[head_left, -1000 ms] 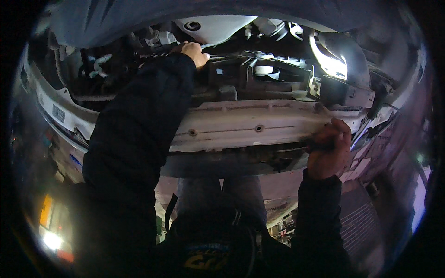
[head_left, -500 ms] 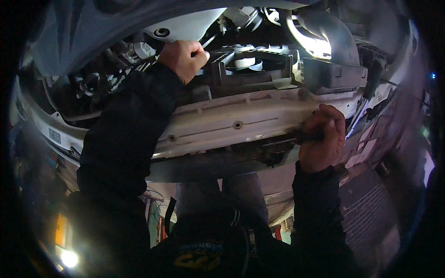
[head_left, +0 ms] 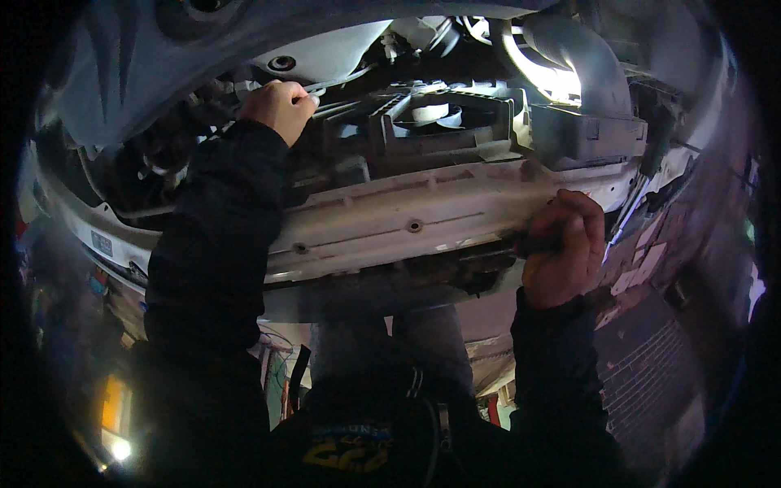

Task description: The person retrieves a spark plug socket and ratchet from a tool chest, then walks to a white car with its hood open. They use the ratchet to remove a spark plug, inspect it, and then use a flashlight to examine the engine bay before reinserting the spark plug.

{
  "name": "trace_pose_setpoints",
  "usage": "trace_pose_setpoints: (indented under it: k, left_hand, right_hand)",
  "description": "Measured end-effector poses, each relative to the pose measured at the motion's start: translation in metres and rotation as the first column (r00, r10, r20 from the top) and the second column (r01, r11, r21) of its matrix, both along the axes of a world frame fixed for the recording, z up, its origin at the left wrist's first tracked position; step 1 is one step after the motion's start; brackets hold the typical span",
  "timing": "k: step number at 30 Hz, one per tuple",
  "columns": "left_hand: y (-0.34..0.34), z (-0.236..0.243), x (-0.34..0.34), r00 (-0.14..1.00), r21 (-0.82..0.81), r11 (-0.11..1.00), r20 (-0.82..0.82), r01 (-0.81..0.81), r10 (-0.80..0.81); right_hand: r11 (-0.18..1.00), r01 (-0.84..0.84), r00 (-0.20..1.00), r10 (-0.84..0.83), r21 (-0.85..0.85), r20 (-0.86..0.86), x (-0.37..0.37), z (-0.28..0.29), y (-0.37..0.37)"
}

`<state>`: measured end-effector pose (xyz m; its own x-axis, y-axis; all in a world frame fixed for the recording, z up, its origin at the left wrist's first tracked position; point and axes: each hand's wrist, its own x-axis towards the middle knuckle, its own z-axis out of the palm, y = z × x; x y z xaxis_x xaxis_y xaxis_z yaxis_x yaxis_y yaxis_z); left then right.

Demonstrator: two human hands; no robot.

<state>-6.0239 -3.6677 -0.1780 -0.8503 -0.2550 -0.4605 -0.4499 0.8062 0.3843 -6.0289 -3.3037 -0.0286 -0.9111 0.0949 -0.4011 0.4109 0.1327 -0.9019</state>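
My left hand (head_left: 278, 110) is curled closed among the engine parts, just below a white reservoir (head_left: 325, 45); what its fingers hold, if anything, is hidden. A thin dark hose (head_left: 342, 79) runs beside it. My right hand (head_left: 567, 248) is closed around a dark handle (head_left: 537, 242), probably a tool, at the right of the pale front cross-member (head_left: 374, 224). A black plastic housing with white round parts (head_left: 431, 122) sits between my hands, farther back.
The raised grey hood (head_left: 122, 81) arches overhead. A grey box and duct (head_left: 590, 134) fill the engine bay's right side, beside a thin metal strut (head_left: 630, 207). A lit work lamp (head_left: 120, 447) glows low at left. Brick-like paving (head_left: 643, 370) shows at lower right.
My left hand has shifted left and, over the last half second, slightly down. My right hand stays closed on the dark handle. The view has shifted, with the engine bay appearing farther left.
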Motion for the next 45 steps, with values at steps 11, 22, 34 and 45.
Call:
trace_pose_setpoints:
  k: [11,22,34,45]
  left_hand:
    - [-0.005,-0.039,0.014,0.974,-0.033,0.984,0.153,0.176,-0.17]
    - [-0.036,0.094,0.059,1.0,0.174,0.985,-0.008,0.013,-0.012]
    - [0.05,0.197,0.073,0.871,0.508,0.861,-0.422,-0.001,0.25]
    - [0.158,0.174,0.061,0.878,0.455,0.851,-0.478,0.261,-0.014]
  right_hand:
    - [0.998,-0.017,1.0,0.016,0.052,0.023,0.0,0.001,-0.005]
    - [0.993,-0.112,0.991,0.11,0.033,0.07,-0.003,0.004,-0.005]
    - [0.929,-0.275,0.957,0.288,0.249,-0.02,-0.008,0.009,-0.012]
    - [0.905,-0.306,0.951,0.306,0.294,0.05,-0.014,0.027,-0.019]
